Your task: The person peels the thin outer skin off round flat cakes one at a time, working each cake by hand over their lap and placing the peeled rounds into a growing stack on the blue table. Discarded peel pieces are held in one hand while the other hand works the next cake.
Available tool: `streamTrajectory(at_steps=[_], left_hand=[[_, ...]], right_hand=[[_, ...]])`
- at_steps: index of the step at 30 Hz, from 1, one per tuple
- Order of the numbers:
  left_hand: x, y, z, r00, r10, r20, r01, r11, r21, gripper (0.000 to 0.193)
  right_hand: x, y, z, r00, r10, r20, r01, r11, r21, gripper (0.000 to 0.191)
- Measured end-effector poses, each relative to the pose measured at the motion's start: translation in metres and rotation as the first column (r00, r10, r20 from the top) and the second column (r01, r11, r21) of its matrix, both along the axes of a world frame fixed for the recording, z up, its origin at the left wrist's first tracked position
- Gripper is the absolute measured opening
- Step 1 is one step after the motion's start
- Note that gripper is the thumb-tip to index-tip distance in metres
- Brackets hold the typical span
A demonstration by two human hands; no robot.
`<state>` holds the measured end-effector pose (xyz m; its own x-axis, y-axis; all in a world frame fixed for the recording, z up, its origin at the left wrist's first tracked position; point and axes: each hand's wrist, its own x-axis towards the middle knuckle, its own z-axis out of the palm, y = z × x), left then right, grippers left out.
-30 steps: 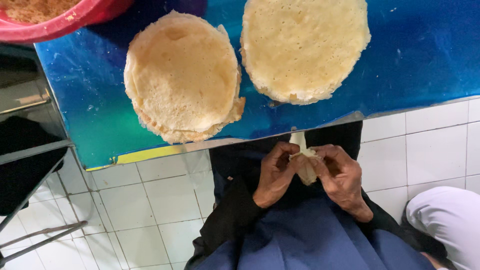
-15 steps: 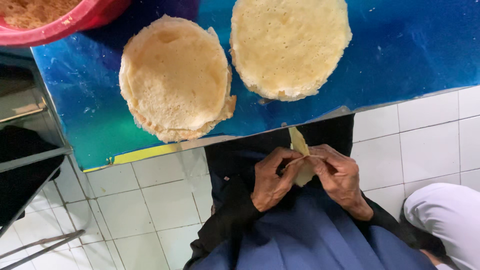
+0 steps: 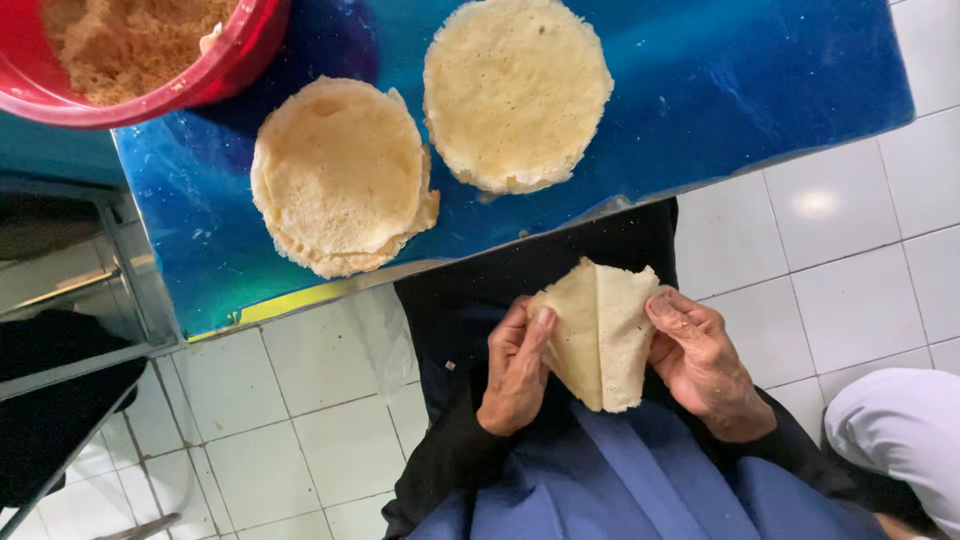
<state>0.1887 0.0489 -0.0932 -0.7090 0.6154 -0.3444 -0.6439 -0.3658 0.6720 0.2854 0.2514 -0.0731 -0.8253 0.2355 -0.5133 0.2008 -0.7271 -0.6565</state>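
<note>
Both hands hold one thin, pale flatbread over the person's lap, just below the near edge of the blue tabletop. The left hand closes its grip on the left edge of the flatbread, thumb pressed against the face of it near the top and the fingers curled behind. The right hand pinches the right edge the same way, thumb on the front at the upper corner. The flatbread is folded or creased down its middle — a straight ridge runs from its pointed top to the bottom — and its two halves spread outward toward each hand. Dark sleeves and a blue cloth over the lap show beneath it. On the tabletop lie two more rounds: a stack of flatbreads near the front edge at the left, its layers showing at the ragged rim, and a single round flatbread just beside it to the right, apart from the stack. A red bowl of brown crumbly filling sits at the far left corner. White floor tiles surround the person — a white-clad knee shows at the lower right.
</note>
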Motion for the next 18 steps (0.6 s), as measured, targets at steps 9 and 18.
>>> streamTrajectory(at_steps=[9, 18], left_hand=[[0.001, -0.001, 0.002, 0.982, 0.171, 0.077, -0.169, 0.985, -0.027, 0.024], [-0.006, -0.007, -0.020, 0.907, 0.420, 0.030, -0.412, 0.901, -0.137, 0.024]], right_hand=[[0.009, 0.008, -0.006, 0.998, -0.052, -0.035, 0.053, 0.998, 0.044, 0.026], [0.007, 0.008, -0.005, 0.994, -0.099, -0.038, 0.103, 0.985, 0.140, 0.030]])
